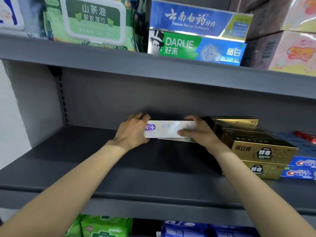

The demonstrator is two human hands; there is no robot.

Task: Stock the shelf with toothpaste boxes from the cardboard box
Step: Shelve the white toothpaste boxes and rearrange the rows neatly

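Observation:
A white, shiny toothpaste box (pixel 168 130) with a purple logo lies lengthwise deep on the grey middle shelf (pixel 119 168), on top of another pale box whose edge shows beneath it. My left hand (pixel 132 131) grips its left end. My right hand (pixel 200 132) grips its right end, thumb on the front face. Just to the right, stacked gold toothpaste boxes (pixel 256 149) run from the back to the shelf front. The cardboard box is not in view.
Blue toothpaste boxes (pixel 302 168) sit right of the gold stack. The upper shelf holds wet-wipe packs (pixel 92 23), blue and green toothpaste boxes (pixel 196 31) and pink packs (pixel 290 48). Green and blue packs show on the shelf below (pixel 106 226).

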